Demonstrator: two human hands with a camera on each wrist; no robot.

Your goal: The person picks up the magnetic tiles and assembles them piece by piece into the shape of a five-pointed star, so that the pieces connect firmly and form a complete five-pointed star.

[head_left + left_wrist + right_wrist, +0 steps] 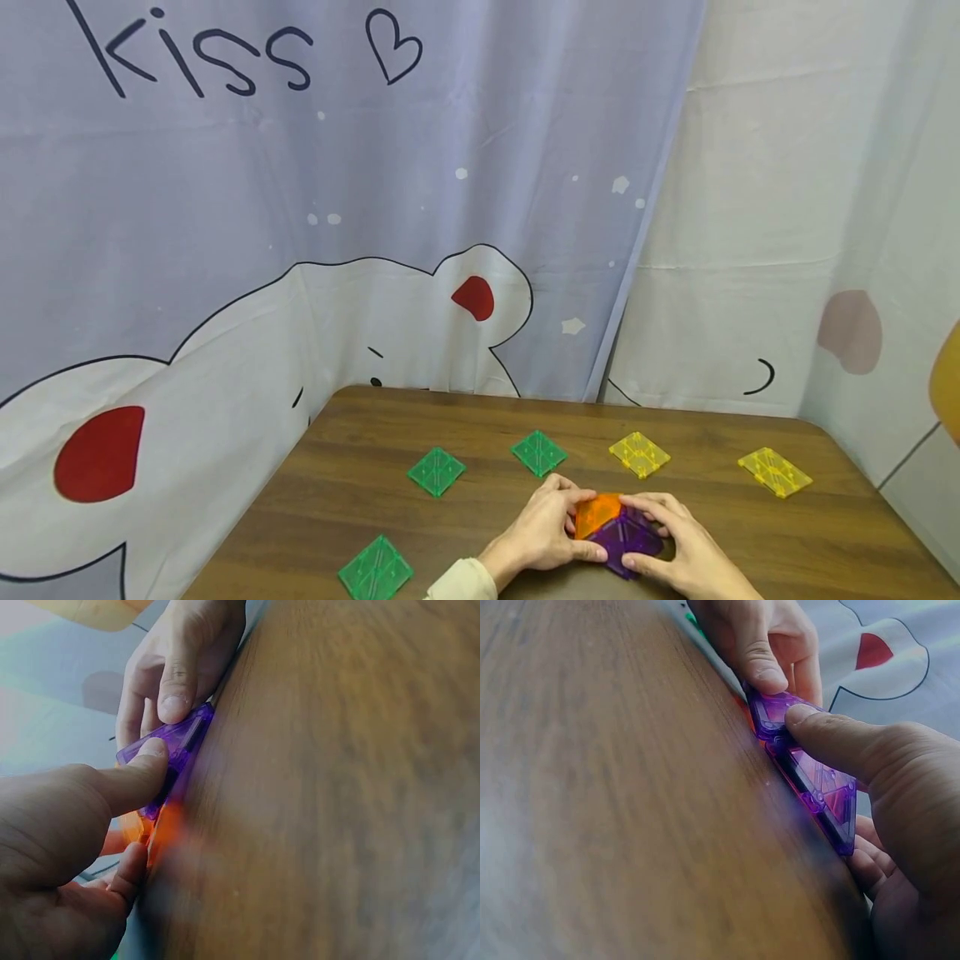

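Observation:
A low pyramid-like piece made of translucent orange (597, 511) and purple (628, 540) magnetic tiles sits on the wooden table between both hands. My left hand (542, 527) grips its left side, thumb on a purple face and fingers around the orange side. From the right, my right hand (693, 552) holds the purple side, with its thumb at the near edge and fingers at the back. In the right wrist view, two purple triangular tiles (829, 787) meet edge to edge, tilted up from the table. The far side of the piece is mostly hidden by fingers.
Green diamond-shaped tile pairs lie flat at the near left (377, 570), behind it (437, 472) and at the back middle (538, 453). Two yellow ones lie at the back (640, 455) and back right (775, 472). A printed curtain (420, 150) hangs behind the table (315, 483).

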